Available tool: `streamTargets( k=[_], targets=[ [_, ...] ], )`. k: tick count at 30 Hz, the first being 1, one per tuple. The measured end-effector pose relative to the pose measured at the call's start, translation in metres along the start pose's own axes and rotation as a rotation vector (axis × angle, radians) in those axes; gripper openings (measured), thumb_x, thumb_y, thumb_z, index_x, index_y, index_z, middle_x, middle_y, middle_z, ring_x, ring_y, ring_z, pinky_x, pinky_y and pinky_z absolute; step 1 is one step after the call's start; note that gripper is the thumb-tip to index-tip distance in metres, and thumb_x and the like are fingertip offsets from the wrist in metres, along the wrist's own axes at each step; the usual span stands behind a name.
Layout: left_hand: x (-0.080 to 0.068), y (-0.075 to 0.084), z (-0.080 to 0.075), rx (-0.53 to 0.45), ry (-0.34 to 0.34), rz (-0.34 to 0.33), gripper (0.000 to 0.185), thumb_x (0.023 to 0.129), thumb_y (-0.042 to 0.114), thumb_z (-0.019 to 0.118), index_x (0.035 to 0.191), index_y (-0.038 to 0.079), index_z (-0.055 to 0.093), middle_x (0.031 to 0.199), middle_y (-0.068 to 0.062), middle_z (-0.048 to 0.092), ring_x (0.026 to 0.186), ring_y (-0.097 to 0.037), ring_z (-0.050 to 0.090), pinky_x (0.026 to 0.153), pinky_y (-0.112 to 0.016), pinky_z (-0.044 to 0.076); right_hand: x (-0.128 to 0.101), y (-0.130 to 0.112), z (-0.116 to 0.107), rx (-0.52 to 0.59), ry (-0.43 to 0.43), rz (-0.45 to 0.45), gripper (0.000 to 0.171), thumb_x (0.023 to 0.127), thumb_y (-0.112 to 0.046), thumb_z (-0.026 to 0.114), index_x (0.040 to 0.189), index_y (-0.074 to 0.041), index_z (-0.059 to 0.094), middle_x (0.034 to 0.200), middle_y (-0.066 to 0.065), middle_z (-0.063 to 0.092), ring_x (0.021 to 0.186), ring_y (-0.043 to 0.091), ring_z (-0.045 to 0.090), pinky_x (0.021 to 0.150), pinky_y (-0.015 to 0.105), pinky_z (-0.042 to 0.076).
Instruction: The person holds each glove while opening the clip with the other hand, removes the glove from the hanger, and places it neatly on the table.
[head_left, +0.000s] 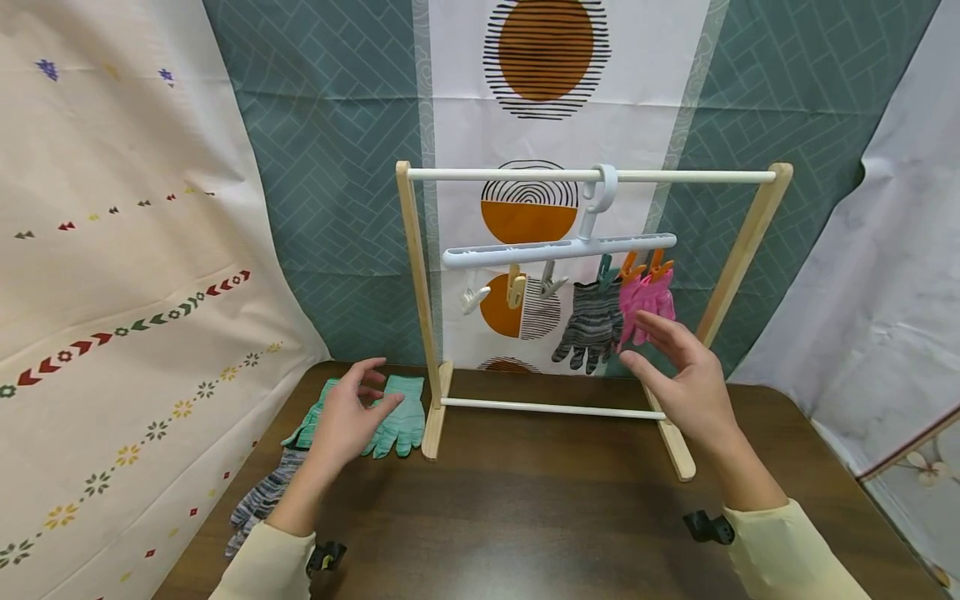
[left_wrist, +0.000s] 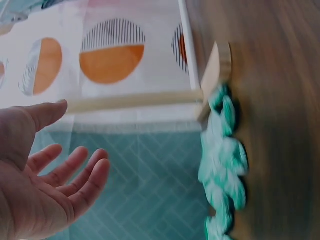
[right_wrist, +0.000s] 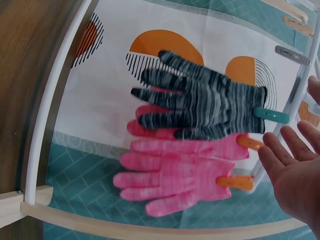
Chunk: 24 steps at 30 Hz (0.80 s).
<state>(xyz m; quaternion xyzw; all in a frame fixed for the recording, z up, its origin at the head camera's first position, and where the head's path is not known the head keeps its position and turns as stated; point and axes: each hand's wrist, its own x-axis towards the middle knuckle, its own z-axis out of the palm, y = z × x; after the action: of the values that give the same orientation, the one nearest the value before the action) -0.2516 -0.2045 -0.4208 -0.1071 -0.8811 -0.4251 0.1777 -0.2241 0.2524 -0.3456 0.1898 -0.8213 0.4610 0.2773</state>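
Note:
My left hand hovers open above a pair of green gloves lying by the rack's left foot; the green gloves show in the left wrist view beside my spread palm, which holds nothing. My right hand is open just in front of two pink gloves pegged to the white clip hanger; it holds nothing. A grey striped glove hangs left of them. In the right wrist view the pink gloves and grey glove hang from orange and teal pegs near my fingers.
The wooden drying rack with a white top bar stands on the brown table. Another grey striped glove lies at the table's left edge. Several free pegs hang on the hanger's left half. Patterned cloths hang behind.

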Motion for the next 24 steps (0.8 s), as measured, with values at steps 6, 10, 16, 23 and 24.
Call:
streamTargets(
  k=[6, 10, 16, 23, 24],
  targets=[
    [0.010, 0.023, 0.022, -0.052, -0.028, 0.033, 0.060, 0.096, 0.018, 0.083, 0.149, 0.008, 0.056, 0.126, -0.015, 0.067, 0.106, -0.036, 0.070, 0.082, -0.050, 0.060, -0.003, 0.001, -0.003, -0.019, -0.001, 0.016, 0.063, 0.096, -0.008, 0.080, 0.154, -0.011, 0.056, 0.152, 0.011, 0.058, 0.142, 0.035, 0.053, 0.111, 0.015, 0.037],
    [0.017, 0.037, 0.037, -0.115, -0.048, 0.065, 0.060, 0.096, 0.017, 0.083, 0.149, 0.007, 0.056, 0.127, -0.016, 0.067, 0.105, -0.037, 0.069, 0.085, -0.047, 0.059, -0.004, 0.001, -0.004, -0.037, -0.002, 0.029, 0.063, 0.096, -0.010, 0.081, 0.153, -0.010, 0.056, 0.153, 0.010, 0.058, 0.143, 0.034, 0.053, 0.110, 0.014, 0.038],
    [0.032, 0.057, 0.063, -0.177, -0.085, 0.105, 0.058, 0.096, 0.021, 0.083, 0.147, 0.011, 0.059, 0.124, -0.009, 0.067, 0.103, -0.028, 0.069, 0.084, -0.041, 0.058, -0.005, 0.005, -0.006, -0.051, 0.005, 0.035, 0.064, 0.095, -0.010, 0.082, 0.154, -0.009, 0.056, 0.152, 0.012, 0.058, 0.141, 0.037, 0.053, 0.109, 0.013, 0.039],
    [0.053, 0.084, 0.091, -0.265, -0.113, 0.169, 0.057, 0.094, 0.019, 0.084, 0.145, 0.009, 0.060, 0.124, -0.012, 0.068, 0.103, -0.034, 0.071, 0.087, -0.045, 0.062, -0.007, 0.009, -0.009, -0.052, 0.015, 0.029, 0.065, 0.095, -0.008, 0.082, 0.154, -0.013, 0.056, 0.151, 0.012, 0.059, 0.140, 0.036, 0.054, 0.109, 0.013, 0.038],
    [0.056, 0.088, 0.094, -0.275, -0.118, 0.179, 0.057, 0.094, 0.019, 0.084, 0.145, 0.008, 0.060, 0.124, -0.013, 0.067, 0.103, -0.035, 0.072, 0.087, -0.046, 0.062, -0.007, 0.009, -0.009, -0.053, 0.016, 0.029, 0.065, 0.095, -0.008, 0.082, 0.154, -0.012, 0.056, 0.150, 0.012, 0.059, 0.139, 0.036, 0.055, 0.110, 0.013, 0.038]
  ],
)
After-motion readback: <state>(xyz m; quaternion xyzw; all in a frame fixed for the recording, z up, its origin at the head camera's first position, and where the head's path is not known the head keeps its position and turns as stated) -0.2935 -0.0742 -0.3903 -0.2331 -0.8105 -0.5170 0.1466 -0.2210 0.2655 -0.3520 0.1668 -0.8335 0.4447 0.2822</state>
